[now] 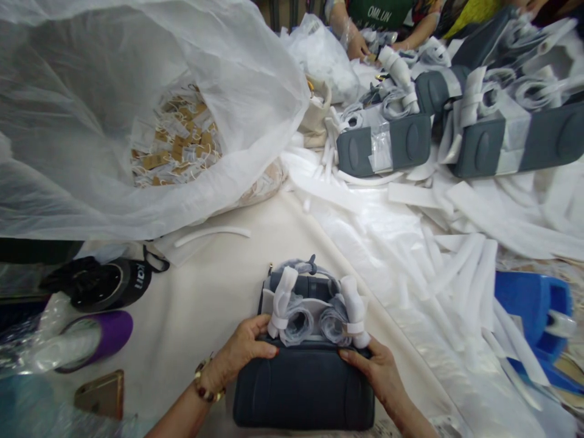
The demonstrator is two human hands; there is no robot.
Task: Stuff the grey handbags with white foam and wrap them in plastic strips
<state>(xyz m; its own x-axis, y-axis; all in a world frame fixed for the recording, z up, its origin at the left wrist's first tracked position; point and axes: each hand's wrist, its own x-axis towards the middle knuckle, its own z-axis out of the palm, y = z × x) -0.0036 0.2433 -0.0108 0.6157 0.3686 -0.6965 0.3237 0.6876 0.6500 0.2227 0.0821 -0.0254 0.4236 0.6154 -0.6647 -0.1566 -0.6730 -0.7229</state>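
Observation:
A dark blue-grey handbag (pixel 305 389) lies at the bottom middle on the cream surface. Its handle ends are wrapped in white foam (pixel 285 298), and two coils of plastic-wrapped strap (pixel 296 325) sit side by side on it. My left hand (pixel 249 347), a beaded bracelet on its wrist, grips the bag's left upper edge, thumb on top and fingers behind. On the opposite side my right hand (pixel 376 368) holds the right upper edge the same way, thumb pressed near the right coil. The fingers under the bag are partly hidden.
A large clear plastic bag (pixel 255 121) of brown tags (pixel 180 146) stands at upper left. Similar bags (pixel 385 146) and white foam strips (pixel 469 267) lie to the right. A blue tape dispenser (pixel 531 304), phone (pixel 100 392) and purple roll (pixel 114 334) flank me. A co-worker's hands (pixel 358 45) are beyond.

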